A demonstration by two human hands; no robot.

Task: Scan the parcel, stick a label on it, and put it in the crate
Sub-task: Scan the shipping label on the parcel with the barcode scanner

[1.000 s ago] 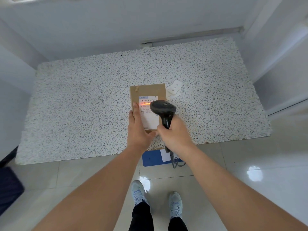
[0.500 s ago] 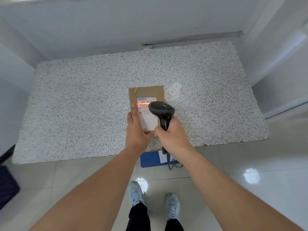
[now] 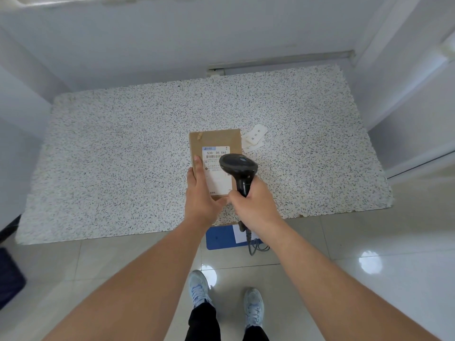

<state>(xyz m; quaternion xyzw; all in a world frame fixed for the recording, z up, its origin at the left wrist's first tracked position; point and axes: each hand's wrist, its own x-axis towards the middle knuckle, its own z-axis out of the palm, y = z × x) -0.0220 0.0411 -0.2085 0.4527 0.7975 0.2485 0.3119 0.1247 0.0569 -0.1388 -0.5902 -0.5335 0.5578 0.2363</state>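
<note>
A flat brown cardboard parcel (image 3: 216, 140) lies near the front middle of the speckled table (image 3: 123, 148), with a white shipping label (image 3: 216, 178) and barcode on its top. My left hand (image 3: 200, 195) grips the parcel's near left edge, thumb along its side. My right hand (image 3: 254, 204) holds a black handheld scanner (image 3: 238, 166) by its handle, its head hovering over the label's right part. Small white stickers (image 3: 254, 137) lie on the table just right of the parcel's far corner. No crate is in view.
A blue object with white paper (image 3: 221, 238) lies on the tiled floor under the table's front edge, beside the scanner's cable (image 3: 256, 247). A dark object (image 3: 9, 276) sits at the far left floor. White walls enclose the table on three sides.
The red scan line that lit the label's barcode is gone now. The scanner head and both hands stayed almost in place over the parcel.
</note>
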